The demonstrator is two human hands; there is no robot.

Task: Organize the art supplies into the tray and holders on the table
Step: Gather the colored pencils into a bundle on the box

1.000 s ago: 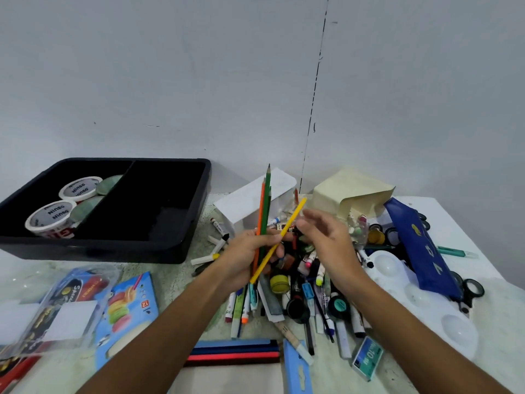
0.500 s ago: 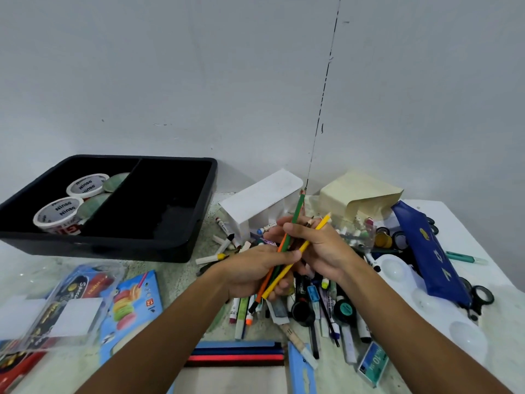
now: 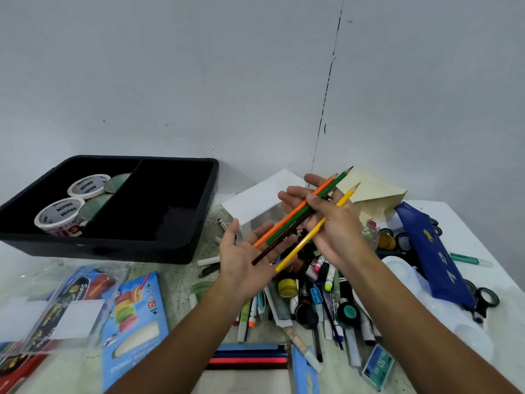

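I'm holding coloured pencils (image 3: 305, 220) in right hand (image 3: 335, 228), fingers pinching mid-shaft; left hand (image 3: 244, 260) lying flat, palm up, beneath blunt ends. Pencils' long axis pointing toward table's far right; black tray (image 3: 199, 240) sitting left, nearer left hand.
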